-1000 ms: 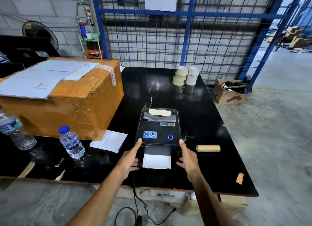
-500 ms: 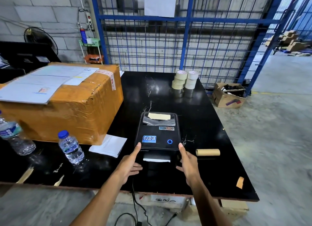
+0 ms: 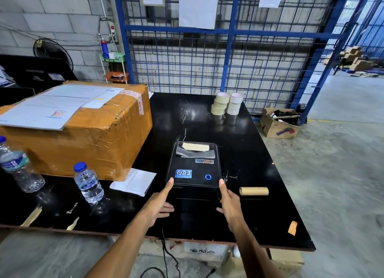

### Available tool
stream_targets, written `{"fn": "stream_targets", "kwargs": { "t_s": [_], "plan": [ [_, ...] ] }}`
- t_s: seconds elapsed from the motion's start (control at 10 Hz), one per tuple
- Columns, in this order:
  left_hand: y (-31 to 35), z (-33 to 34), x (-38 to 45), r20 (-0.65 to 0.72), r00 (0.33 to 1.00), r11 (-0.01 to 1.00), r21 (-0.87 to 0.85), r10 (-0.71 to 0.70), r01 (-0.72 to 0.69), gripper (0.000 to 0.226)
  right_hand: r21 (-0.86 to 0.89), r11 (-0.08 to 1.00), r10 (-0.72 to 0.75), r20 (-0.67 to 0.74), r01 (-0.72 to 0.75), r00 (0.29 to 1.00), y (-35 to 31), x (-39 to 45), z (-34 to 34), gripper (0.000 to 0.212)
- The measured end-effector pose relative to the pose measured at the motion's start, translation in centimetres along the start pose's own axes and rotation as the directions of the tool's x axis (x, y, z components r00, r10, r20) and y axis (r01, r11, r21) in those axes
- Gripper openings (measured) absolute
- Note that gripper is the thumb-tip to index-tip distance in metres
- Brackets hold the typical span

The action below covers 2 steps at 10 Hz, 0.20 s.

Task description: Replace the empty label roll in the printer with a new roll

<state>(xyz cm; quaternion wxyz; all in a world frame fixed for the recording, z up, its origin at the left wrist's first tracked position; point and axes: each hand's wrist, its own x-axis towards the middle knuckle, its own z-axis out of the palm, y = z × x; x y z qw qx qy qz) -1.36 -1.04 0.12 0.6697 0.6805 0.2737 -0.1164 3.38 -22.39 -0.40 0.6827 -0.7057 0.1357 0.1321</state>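
Note:
A black label printer [image 3: 194,165] sits on the black table [image 3: 259,215] with its lid down and a blue ring light lit. Through its top window a pale roll [image 3: 195,147] shows. My left hand [image 3: 158,207] rests at the printer's front left corner, thumb tip on the lid edge. At the front right corner my right hand [image 3: 229,205] mirrors it, thumb on the lid. Both hands have their fingers apart and hold nothing. An empty brown cardboard core [image 3: 254,191] lies on the table just right of the printer.
A large taped cardboard box [image 3: 87,136] fills the table's left side. In front of it stand two water bottles [image 3: 88,183] and a folded paper [image 3: 135,181]. Stacked tape rolls [image 3: 226,104] stand at the back. A cable [image 3: 166,252] hangs off the front edge.
The white label strip that stuck out of the printer's front slot has shrunk back and is out of sight now. Both hands have stayed at the front corners.

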Motion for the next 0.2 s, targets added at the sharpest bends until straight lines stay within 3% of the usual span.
{"fn": "stream_targets", "kwargs": {
  "t_s": [0.2],
  "plan": [
    [-0.28, 0.16, -0.31, -0.048, 0.999, 1.000, 0.014, -0.025, 0.026, 0.112, -0.071, 0.997, -0.020, 0.028, 0.022, 0.999, -0.47, -0.52, -0.28, 0.040]
  ]
}}
